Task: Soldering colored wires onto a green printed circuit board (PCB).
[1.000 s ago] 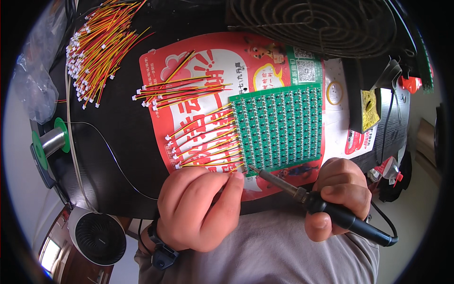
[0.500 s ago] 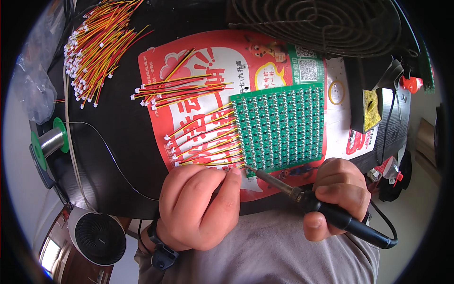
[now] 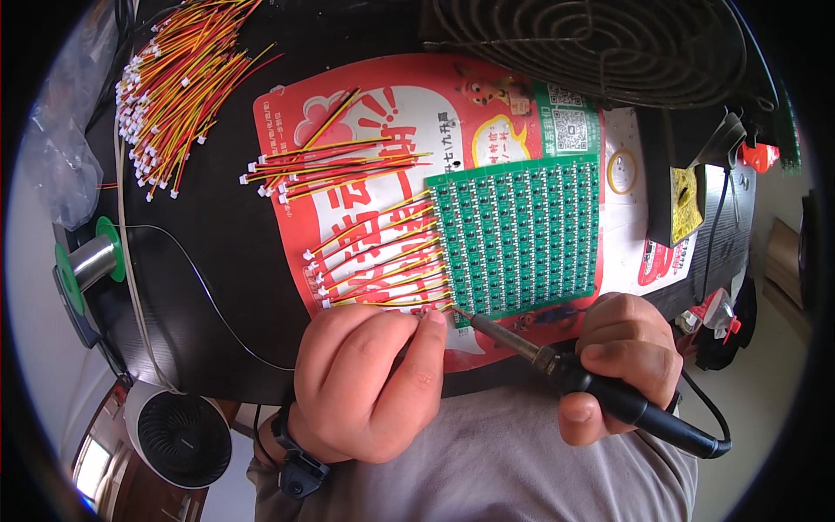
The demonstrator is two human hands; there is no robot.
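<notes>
A green circuit board panel (image 3: 517, 239) with many small repeated sections lies on a red and white printed sheet (image 3: 287, 117). Several red-and-yellow wire leads (image 3: 374, 252) with white plugs run to its left edge. At its lower left corner my left hand (image 3: 370, 378) pinches a thin wire lead, its end coming out past the fingertips; the rest is hidden by the fingers. My right hand (image 3: 631, 361) is wrapped round the black handle of a soldering iron (image 3: 622, 400). The iron's tip touches or nearly touches the panel's corner, close to my left fingertips.
Loose wire leads (image 3: 335, 165) lie on the sheet, and a large bundle of leads (image 3: 187, 87) is at the far left. A solder spool (image 3: 94, 261) stands at left, its strand trailing toward my left hand. A fan grille (image 3: 591, 43) and a yellow sponge (image 3: 687, 209) are at the right.
The panel and my left hand have shifted very slightly to the right. Both hands keep their grips, and the iron stays at the same corner.
</notes>
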